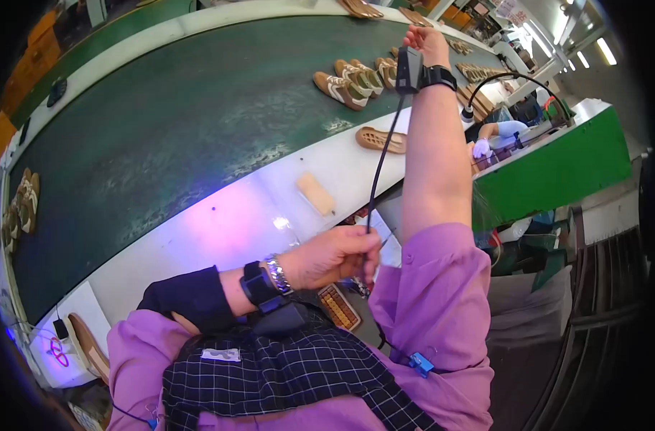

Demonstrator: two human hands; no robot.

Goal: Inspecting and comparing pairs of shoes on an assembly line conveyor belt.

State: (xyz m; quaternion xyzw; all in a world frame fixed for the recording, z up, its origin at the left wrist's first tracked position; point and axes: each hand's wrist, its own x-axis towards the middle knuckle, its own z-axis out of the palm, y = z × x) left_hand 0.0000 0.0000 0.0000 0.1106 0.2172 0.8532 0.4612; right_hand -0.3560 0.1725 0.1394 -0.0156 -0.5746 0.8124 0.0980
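Note:
My left hand (pixel 338 257) is closed in front of my chest, with thumb and fingers pinched on a thin black cable (pixel 378 172). That cable runs up to a small black box (pixel 409 70) strapped at my right wrist. My right arm is stretched far forward over the green conveyor belt (pixel 177 115). At its end, my right hand (pixel 426 44) has curled fingers; whatever they hold, if anything, is hidden. Nearest to it are brown and white sneakers (pixel 340 90) in a row on the belt. A tan woven shoe (pixel 381 140) lies on the white ledge below.
A yellowish block (pixel 314 192) rests on the white ledge (pixel 227 215). More shoes (pixel 24 201) stand at the belt's far left. On the right is a green machine panel (pixel 557 169), with a gloved co-worker's hand (pixel 481 148) behind it. A black flexible lamp arm (pixel 518 75) arches there.

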